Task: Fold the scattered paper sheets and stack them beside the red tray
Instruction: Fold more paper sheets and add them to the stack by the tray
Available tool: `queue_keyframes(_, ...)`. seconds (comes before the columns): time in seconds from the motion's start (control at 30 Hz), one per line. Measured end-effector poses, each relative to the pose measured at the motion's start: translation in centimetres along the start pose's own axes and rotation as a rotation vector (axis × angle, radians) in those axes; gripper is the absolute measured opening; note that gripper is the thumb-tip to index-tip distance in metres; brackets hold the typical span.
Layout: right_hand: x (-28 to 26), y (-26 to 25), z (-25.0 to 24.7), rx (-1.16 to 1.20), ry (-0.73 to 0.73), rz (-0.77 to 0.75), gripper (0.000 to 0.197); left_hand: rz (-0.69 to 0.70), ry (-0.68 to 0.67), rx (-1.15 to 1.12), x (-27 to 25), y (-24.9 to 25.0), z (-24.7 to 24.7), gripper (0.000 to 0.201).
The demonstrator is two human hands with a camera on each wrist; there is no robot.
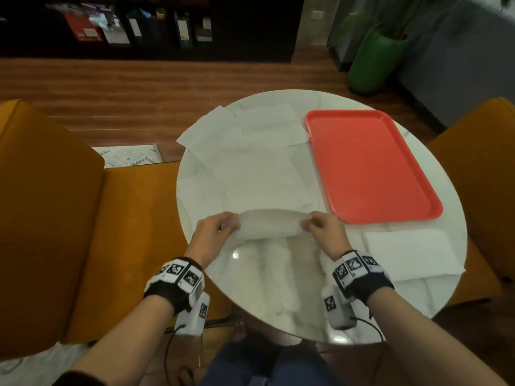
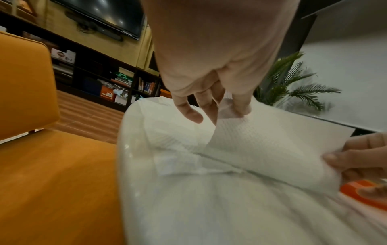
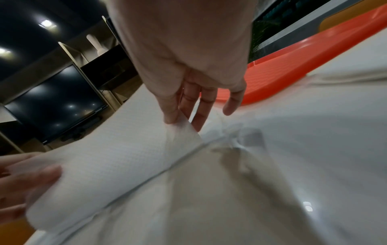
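Observation:
A white paper sheet [image 1: 269,224] [image 2: 272,140] [image 3: 117,154] arches over itself near the front of the round white table [image 1: 278,288]. My left hand [image 1: 220,225] [image 2: 228,107] pinches its left corner. My right hand [image 1: 316,224] [image 3: 178,119] pinches its right corner between thumb and forefinger. Several more unfolded sheets [image 1: 250,151] lie scattered across the table's far left. A folded white stack [image 1: 412,253] rests just in front of the red tray [image 1: 367,165] [image 3: 293,66], on the right.
Orange armchairs [image 1: 47,218] [image 1: 479,151] stand on both sides of the table. A green pot with a plant [image 1: 373,59] sits at the back right on the wooden floor. A dark shelf [image 1: 139,26] lines the far wall.

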State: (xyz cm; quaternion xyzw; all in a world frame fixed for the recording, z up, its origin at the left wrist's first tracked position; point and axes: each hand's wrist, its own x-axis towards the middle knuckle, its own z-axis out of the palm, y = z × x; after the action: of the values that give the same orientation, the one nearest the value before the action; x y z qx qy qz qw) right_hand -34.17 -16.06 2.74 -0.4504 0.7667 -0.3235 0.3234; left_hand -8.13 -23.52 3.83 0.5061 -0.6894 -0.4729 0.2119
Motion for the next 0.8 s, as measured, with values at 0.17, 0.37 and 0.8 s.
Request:
queue_keyframes(0.17, 3.5, -0.7, 1.1, -0.109, 0.019, 0.084, 0.022, 0.003, 0.107, 0.292, 2.6, 0.7, 0.2, 0.052)
queue_keyframes(0.37, 4.4, -1.1, 1.9, -0.220, 0.035, 0.141, 0.030, 0.090, 0.092, 0.653, 0.4, -0.6, 3.0, 0.054)
queue_keyframes(0.8, -3.6, -1.3, 7.8, -0.649, -0.500, -0.340, 0.053, 0.142, -0.250, 0.934, -1.9, -4.9, 4.8, 0.074)
